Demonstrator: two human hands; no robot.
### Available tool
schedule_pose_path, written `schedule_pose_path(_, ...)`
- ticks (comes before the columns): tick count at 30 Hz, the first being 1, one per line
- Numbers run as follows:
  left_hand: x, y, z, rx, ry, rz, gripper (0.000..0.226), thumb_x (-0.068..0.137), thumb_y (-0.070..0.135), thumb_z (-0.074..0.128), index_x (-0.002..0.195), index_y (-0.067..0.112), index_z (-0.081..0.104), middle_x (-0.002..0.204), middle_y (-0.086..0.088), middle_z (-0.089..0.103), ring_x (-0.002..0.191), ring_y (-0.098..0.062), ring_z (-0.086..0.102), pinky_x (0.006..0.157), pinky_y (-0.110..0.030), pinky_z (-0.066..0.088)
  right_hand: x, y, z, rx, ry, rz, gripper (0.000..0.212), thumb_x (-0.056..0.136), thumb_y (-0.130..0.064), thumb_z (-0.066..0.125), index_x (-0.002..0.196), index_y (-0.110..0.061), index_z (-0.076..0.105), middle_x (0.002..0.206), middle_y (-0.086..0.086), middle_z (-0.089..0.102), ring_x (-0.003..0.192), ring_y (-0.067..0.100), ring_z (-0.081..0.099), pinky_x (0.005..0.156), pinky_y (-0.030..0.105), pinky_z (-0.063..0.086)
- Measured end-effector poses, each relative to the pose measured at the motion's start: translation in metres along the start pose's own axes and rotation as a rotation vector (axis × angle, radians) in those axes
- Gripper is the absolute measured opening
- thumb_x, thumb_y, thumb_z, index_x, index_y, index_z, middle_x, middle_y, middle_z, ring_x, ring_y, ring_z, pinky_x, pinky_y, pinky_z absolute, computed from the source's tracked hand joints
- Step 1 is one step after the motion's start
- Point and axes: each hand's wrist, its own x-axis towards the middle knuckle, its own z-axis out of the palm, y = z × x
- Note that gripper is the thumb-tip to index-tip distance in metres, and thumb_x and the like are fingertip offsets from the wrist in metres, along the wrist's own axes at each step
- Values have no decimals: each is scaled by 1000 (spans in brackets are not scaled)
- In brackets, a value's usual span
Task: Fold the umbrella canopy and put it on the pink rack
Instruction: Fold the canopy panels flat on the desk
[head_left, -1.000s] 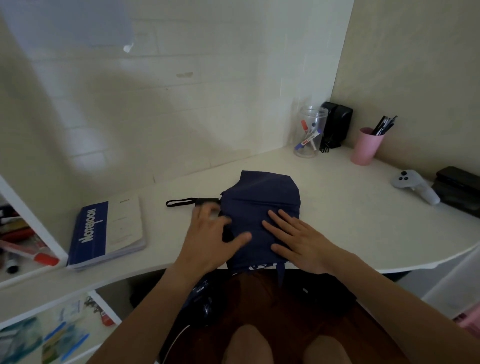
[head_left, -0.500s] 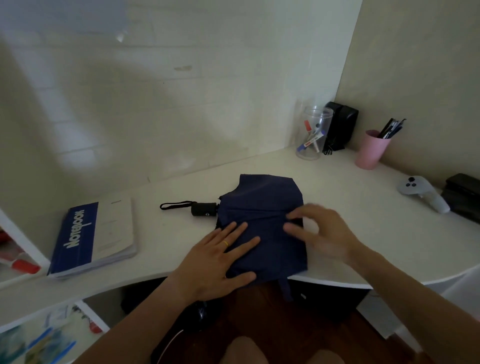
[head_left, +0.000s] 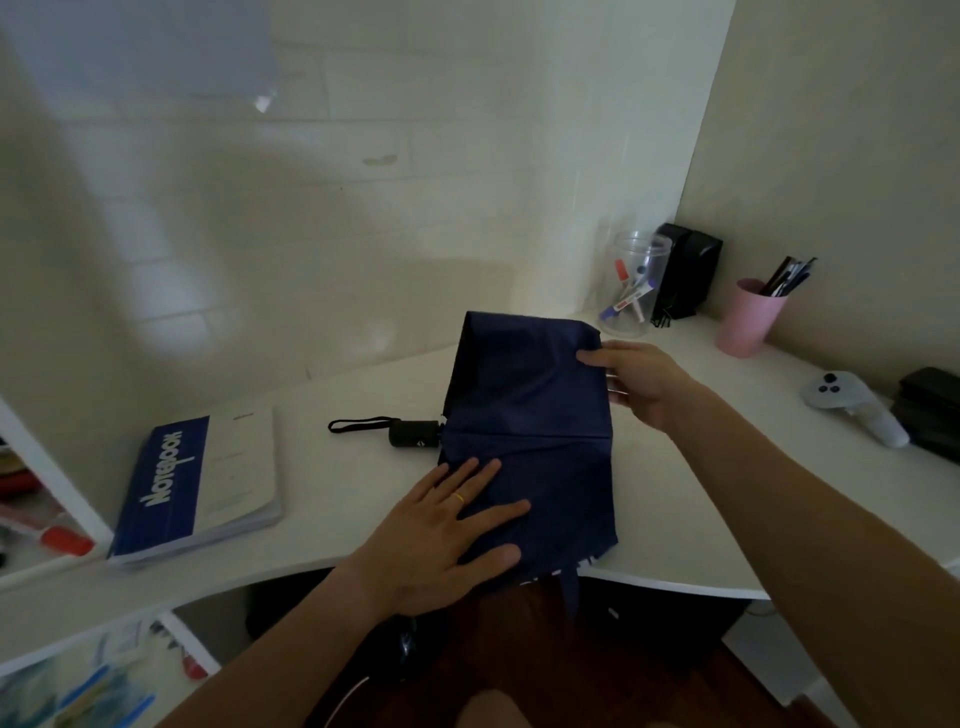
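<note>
White desk (head_left: 332, 499) curves across the middle of the frame, against pale tiled walls that meet in a corner at upper right.

At lower left of the frame lies one blue-and-white notebook (head_left: 200, 486). Just right of it, one black umbrella handle (head_left: 413, 433) with its wrist strap points left. One navy umbrella canopy (head_left: 530, 415) fills the centre of the frame, spread flat on the desk, its near edge hanging over the desk's front edge.

My left hand (head_left: 441, 530) lies flat on the canopy's near left part, fingers spread wide, pinning it. My right hand (head_left: 636, 382) is at the canopy's far right corner, thumb on top and fingers under, pinching the cloth.

I judge I am mid-fold: the next move calls for carrying that pinched corner across while my left hand holds the rest flat.

At right of the frame: one clear jar (head_left: 634, 283) of markers, one black box (head_left: 685, 275), one pink cup (head_left: 748, 319) of pens, one white controller (head_left: 852, 405). I see no pink rack (it may be out of frame).
</note>
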Motion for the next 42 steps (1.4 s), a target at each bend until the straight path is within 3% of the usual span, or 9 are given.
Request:
schedule_pose_path(3, 2, 4, -3, 3, 76, -9, 59, 100, 70, 4, 153, 54, 24, 171, 3, 3, 156, -14, -2, 127, -37, -5, -31, 0, -7, -35, -15, -165, 31, 80, -9, 80, 107, -1, 68, 114, 15, 74, 102, 24, 68, 100, 39, 52)
schedule_pose_path(11, 4, 29, -4, 14, 315, -10, 54, 106, 58, 24, 132, 33, 64, 145, -5, 47, 126, -24, 42, 111, -38, 36, -96, 30, -8, -207, 133, -402, 11, 79, -15, 83, 83, -18, 74, 90, 0, 75, 76, 9, 65, 68, 19, 47)
schedule_pose_path(15, 4, 35, -4, -180, 354, -115, 45, 105, 51, 33, 125, 24, 64, 113, 3, 66, 105, -16, 56, 89, -28, 43, -105, 40, -8, -97, 119, -411, 8, 84, -11, 79, 88, -17, 75, 93, 2, 77, 84, 16, 70, 76, 27, 50)
schedule_pose_path(19, 7, 38, -15, -648, 481, -388, 24, 103, 45, 45, 119, 29, 36, 87, 8, 75, 76, -10, 69, 69, -29, 52, -111, 45, -9, -57, 104, -456, 10, 84, -5, 77, 88, -14, 75, 93, 0, 78, 85, 12, 71, 78, 23, 52)
schedule_pose_path(25, 2, 43, -21, -859, 580, -421, 25, 100, 54, 38, 114, 39, 24, 85, 9, 77, 67, -10, 70, 68, -40, 56, -113, 54, -15, -106, 76, -455, 11, 85, -6, 77, 92, -15, 78, 96, 3, 79, 81, 8, 68, 72, 19, 50)
schedule_pose_path(30, -4, 49, -27, -968, 517, -397, 27, 95, 64, 33, 118, 53, 23, 97, 10, 76, 58, -6, 64, 66, -34, 50, -120, 60, -16, -93, 68, -500, 13, 87, -5, 74, 98, -10, 79, 84, 1, 78, 63, 3, 62, 57, 9, 43)
schedule_pose_path(32, -6, 49, -26, -1038, 491, -387, 29, 96, 61, 34, 121, 52, 23, 100, 7, 77, 67, -5, 68, 74, -35, 53, -122, 61, -18, -51, 58, -497, 14, 88, -2, 72, 100, -7, 78, 70, 5, 72, 57, 9, 57, 53, 14, 41)
schedule_pose_path(35, -10, 46, -23, -1185, 497, -386, 32, 99, 57, 40, 127, 50, 27, 102, 1, 79, 98, -12, 73, 96, -51, 54, -122, 63, -18, -17, 18, -492, 13, 90, 2, 69, 100, -2, 74, 81, 24, 71, 65, 23, 64, 52, 28, 42)
schedule_pose_path(42, -18, 51, -32, -1308, 508, -364, 29, 101, 43, 49, 129, 35, 52, 115, -3, 75, 115, -13, 67, 105, -51, 50, -130, 75, -14, 67, -109, -372, 22, 91, -2, 67, 113, -5, 67, 92, 20, 72, 87, 36, 75, 75, 34, 60)
